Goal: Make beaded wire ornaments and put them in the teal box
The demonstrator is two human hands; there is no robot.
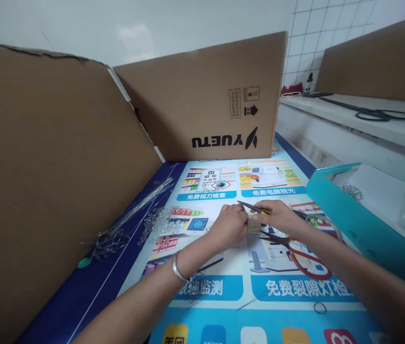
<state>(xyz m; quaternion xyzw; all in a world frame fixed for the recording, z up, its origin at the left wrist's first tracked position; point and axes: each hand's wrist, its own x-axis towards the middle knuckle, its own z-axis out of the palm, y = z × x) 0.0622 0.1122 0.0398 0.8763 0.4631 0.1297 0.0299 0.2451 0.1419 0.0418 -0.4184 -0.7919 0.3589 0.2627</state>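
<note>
Close together above the glossy printed counter, both hands work one small piece too tiny to identify. Right hand grips slim metal pliers, their tips pointing toward the left hand, whose fingers are pinched shut on that piece. Red-handled scissors lie under the right wrist. Clear round beads and thin wire pins lie beyond the left hand.

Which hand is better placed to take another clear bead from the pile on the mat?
Probably the left hand. The clear beads lie on its side of the mat, just beyond it. The right hand already grips the pliers and would have to cross over.
</note>
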